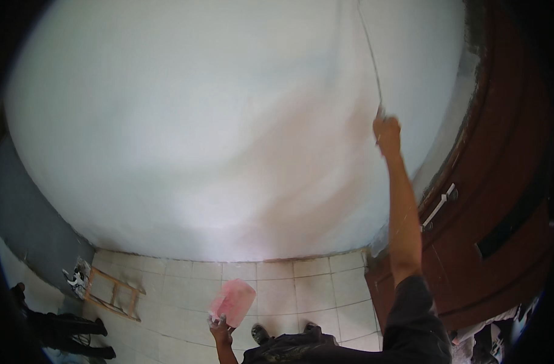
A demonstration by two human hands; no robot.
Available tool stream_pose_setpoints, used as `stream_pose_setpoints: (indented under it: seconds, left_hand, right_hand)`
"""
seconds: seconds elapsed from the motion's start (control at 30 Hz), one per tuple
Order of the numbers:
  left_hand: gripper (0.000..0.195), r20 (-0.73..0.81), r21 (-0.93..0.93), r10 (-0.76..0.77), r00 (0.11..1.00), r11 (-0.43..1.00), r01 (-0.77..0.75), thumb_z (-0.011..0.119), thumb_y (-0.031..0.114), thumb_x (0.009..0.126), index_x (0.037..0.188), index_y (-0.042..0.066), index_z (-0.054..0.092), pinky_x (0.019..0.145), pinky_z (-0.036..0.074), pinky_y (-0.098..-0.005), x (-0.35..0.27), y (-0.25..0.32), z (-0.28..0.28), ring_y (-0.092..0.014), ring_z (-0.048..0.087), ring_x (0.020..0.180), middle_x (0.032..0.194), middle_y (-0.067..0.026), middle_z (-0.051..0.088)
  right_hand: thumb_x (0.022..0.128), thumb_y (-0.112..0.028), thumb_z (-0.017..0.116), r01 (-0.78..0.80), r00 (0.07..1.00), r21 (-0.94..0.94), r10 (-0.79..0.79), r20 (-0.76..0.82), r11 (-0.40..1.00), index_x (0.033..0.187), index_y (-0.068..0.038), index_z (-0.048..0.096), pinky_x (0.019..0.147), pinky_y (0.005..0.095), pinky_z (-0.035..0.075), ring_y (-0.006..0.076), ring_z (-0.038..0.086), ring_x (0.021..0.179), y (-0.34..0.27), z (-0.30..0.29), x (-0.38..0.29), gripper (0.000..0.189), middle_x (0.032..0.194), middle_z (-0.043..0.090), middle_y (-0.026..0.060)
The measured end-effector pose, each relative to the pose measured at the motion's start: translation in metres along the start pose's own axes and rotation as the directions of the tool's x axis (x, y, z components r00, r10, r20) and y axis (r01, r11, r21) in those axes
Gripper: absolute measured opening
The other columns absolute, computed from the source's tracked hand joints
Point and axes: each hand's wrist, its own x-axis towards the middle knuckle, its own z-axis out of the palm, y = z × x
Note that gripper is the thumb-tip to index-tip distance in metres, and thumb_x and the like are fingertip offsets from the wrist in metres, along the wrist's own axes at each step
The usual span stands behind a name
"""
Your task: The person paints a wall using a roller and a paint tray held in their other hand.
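My right hand [387,129] is raised against the white wall [213,113], its fingers closed around the lower end of what looks like a thin dark cable or line [371,52] that runs up the wall. Whether it holds another small tool is too blurred to tell. Low in front of my body, my left hand [221,325] grips the near edge of a pink plastic container or sheet [236,302], smeared with whitish material; its exact kind is unclear.
A brown door [477,191] with a metal handle [440,204] stands at right. On the tiled floor [277,291] at left lies a small wooden frame [113,293], near another person's dark-clothed legs [72,332]. A grey wall section [31,200] bounds the left side.
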Motion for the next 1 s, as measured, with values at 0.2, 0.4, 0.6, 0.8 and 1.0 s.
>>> stream_pose_setpoints:
  seconds: [0.2,0.4,0.6,0.8,1.0]
  left_hand:
    - [0.073,-0.031,-0.087,0.005,1.0,0.996,-0.008,0.065,0.025,0.085,0.139,0.014,0.018,0.075,0.05,-0.057,0.002,-0.006,-0.006,-0.043,0.049,0.11,0.131,-0.0162,0.039]
    - [0.077,-0.071,-0.045,0.005,0.997,0.999,-0.008,0.067,0.02,0.084,0.143,0.016,0.017,0.07,0.054,-0.0531,-0.012,0.01,-0.034,-0.042,0.051,0.108,0.132,-0.0179,0.038]
    - [0.08,-0.05,-0.06,-0.033,0.998,0.998,0.03,0.067,0.023,0.084,0.143,0.016,0.014,0.072,0.052,-0.0541,0.015,0.013,-0.02,-0.041,0.052,0.107,0.132,-0.0153,0.039]
    - [0.083,0.015,-0.047,-0.01,1.0,0.999,0.011,0.065,0.026,0.086,0.145,0.016,0.008,0.077,0.049,-0.0563,0.022,0.014,-0.009,-0.042,0.05,0.109,0.133,-0.0153,0.037]
    - [0.078,0.087,-0.072,-0.019,0.996,0.997,0.026,0.065,0.025,0.086,0.142,0.013,0.012,0.078,0.049,-0.0575,0.02,0.006,0.005,-0.042,0.049,0.111,0.133,-0.017,0.037]
  right_hand:
    - [0.075,-0.021,0.062,0.445,0.801,-0.659,-0.598,-0.009,0.607,0.059,-0.008,0.057,0.051,0.0441,0.042,0.0292,0.053,0.059,0.16,0.097,-0.294,0.021,0.06,0.053,0.0108]
    - [0.09,-0.033,0.048,-0.328,0.856,-0.143,0.358,0.372,0.934,0.087,0.003,0.065,0.075,0.051,0.049,0.0426,0.062,0.085,0.107,0.076,-0.382,0.04,0.086,0.063,0.0285]
    - [0.074,-0.019,0.061,0.319,0.882,-0.487,-0.442,-0.161,0.813,0.06,-0.007,0.058,0.051,0.045,0.043,0.0307,0.055,0.06,0.135,0.096,-0.22,0.018,0.064,0.055,0.0128]
    - [0.079,-0.033,0.057,-0.049,0.998,0.134,0.054,-0.032,0.99,0.085,0.002,0.06,0.07,0.0471,0.052,0.0466,0.062,0.08,-0.037,-0.003,0.006,0.036,0.088,0.062,0.0296]
    - [0.079,-0.033,0.056,-0.209,0.978,0.191,0.2,0.062,0.959,0.089,0.002,0.059,0.078,0.0489,0.049,0.0436,0.06,0.091,-0.055,0.007,0.003,0.037,0.09,0.063,0.0268]
